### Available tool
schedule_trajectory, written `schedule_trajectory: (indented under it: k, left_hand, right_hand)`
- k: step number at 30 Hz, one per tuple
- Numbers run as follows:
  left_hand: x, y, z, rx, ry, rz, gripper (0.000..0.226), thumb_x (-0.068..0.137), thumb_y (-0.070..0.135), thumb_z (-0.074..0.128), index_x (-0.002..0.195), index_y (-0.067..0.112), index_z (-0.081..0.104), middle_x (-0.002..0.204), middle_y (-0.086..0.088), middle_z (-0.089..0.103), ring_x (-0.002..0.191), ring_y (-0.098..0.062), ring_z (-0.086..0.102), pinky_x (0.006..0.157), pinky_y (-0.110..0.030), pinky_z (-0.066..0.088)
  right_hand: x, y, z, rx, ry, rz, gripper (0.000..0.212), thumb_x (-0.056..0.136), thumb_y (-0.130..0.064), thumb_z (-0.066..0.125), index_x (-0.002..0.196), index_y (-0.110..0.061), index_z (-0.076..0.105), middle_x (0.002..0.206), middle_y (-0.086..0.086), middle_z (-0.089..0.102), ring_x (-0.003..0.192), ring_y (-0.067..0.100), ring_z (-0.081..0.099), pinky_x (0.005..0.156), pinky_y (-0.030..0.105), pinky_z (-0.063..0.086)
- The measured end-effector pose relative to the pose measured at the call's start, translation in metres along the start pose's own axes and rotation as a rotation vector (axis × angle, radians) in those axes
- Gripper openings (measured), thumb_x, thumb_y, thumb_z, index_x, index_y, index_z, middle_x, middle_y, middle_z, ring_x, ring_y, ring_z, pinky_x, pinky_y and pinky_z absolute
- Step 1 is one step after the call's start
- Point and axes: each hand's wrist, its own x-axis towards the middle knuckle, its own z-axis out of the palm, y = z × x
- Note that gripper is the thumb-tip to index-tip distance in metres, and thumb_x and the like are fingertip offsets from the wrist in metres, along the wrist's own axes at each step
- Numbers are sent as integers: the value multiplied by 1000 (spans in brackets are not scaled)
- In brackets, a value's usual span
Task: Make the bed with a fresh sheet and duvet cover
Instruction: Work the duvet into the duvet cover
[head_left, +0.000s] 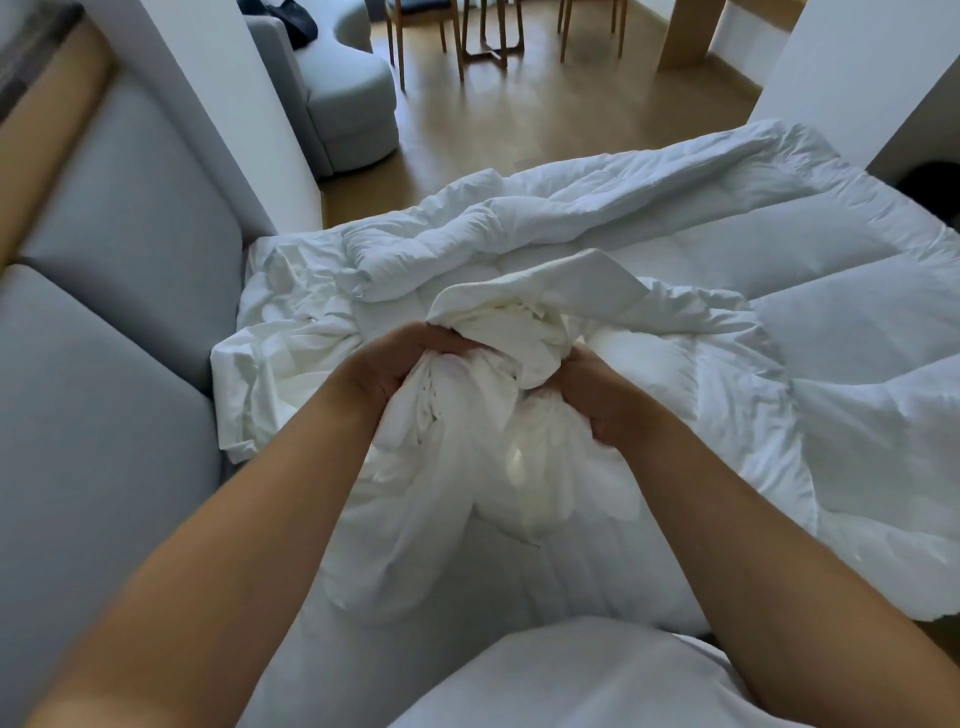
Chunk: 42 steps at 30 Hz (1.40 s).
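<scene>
A bunched white duvet cover (493, 332) is gathered up in front of me over the bed. My left hand (395, 364) grips its left side with curled fingers. My right hand (597, 395) grips its right side, fingers dug into the folds. Below and to the right lies the white quilted duvet (779, 270), spread unevenly across the bed. A crumpled white sheet (291, 332) lies at the left beside the headboard. The cover's lower part hangs down between my forearms.
The grey padded headboard (119, 291) runs along the left. A white wall corner (228, 119) stands beyond it. Further off are a grey curved sofa (343, 104), wooden chairs (447, 31) and a wooden floor (571, 114). A white wall (862, 78) rises at the right.
</scene>
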Motion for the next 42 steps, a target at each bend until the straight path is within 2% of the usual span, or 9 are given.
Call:
schedule_trajectory:
  k: [5, 11, 18, 25, 29, 32, 36, 39, 42]
  left_hand:
    - [5, 12, 20, 99, 72, -38, 22, 79, 16, 71, 98, 14, 82, 100, -12, 76, 88, -26, 75, 72, -37, 60]
    - [-1, 13, 38, 295, 62, -96, 21, 86, 11, 68, 98, 22, 82, 105, -7, 77, 95, -21, 74, 74, -31, 60]
    - [-3, -11, 69, 488, 88, -391, 41, 71, -2, 85, 106, 18, 78, 117, -11, 74, 107, -30, 71, 83, -43, 61]
    - [-1, -30, 78, -14, 275, -47, 36, 80, 12, 74, 116, 12, 76, 125, -18, 68, 114, -35, 67, 90, -44, 58]
    - [-1, -21, 81, -103, 233, 106, 33, 83, 9, 64, 114, 13, 77, 113, -13, 73, 103, -29, 71, 86, -39, 57]
    - [2, -21, 74, -80, 283, 129, 31, 78, 11, 59, 101, 14, 81, 100, -11, 75, 90, -27, 73, 79, -36, 59]
    - [-4, -14, 54, 19, 237, 100, 24, 75, 20, 71, 96, 20, 82, 97, -6, 77, 87, -21, 74, 76, -32, 59]
    - [-12, -17, 44, 260, 81, -197, 34, 65, 26, 86, 99, 25, 82, 108, -7, 77, 99, -23, 74, 80, -34, 59]
    - [-4, -27, 44, 315, -42, -257, 31, 72, 9, 83, 99, 24, 81, 110, -8, 76, 103, -27, 73, 80, -37, 60]
  right_hand:
    - [-7, 2, -16, 58, -268, 199, 20, 82, -33, 79, 100, -26, 81, 106, 6, 76, 96, 16, 74, 76, 26, 60]
    - [-1, -7, -41, -57, -442, 208, 34, 78, -3, 79, 109, -18, 77, 112, 15, 74, 100, 30, 73, 79, 37, 60]
    - [2, -2, -55, 64, -365, 131, 30, 93, -17, 70, 122, -8, 70, 122, 18, 70, 113, 35, 68, 93, 48, 58]
    - [11, -3, -71, 21, -397, 184, 30, 88, -19, 70, 117, -13, 72, 119, 14, 72, 111, 32, 69, 91, 42, 58]
    - [8, -13, -74, -17, -643, 254, 27, 84, -9, 68, 107, -19, 76, 103, 0, 77, 99, 20, 72, 78, 25, 58]
    - [6, -16, -67, -124, -718, 308, 39, 72, -3, 81, 109, -16, 76, 108, 9, 76, 101, 30, 73, 79, 35, 60]
    - [-3, -1, -44, 87, -516, 199, 39, 76, -10, 82, 114, -16, 75, 118, 18, 71, 108, 35, 70, 85, 44, 58]
    - [-4, -4, -31, 149, -353, 152, 49, 81, -28, 78, 126, -10, 68, 128, 21, 66, 119, 38, 63, 102, 54, 50]
    - [-1, -16, -18, 3, -186, 118, 33, 87, -28, 67, 114, -11, 73, 115, 17, 73, 106, 35, 71, 91, 51, 57]
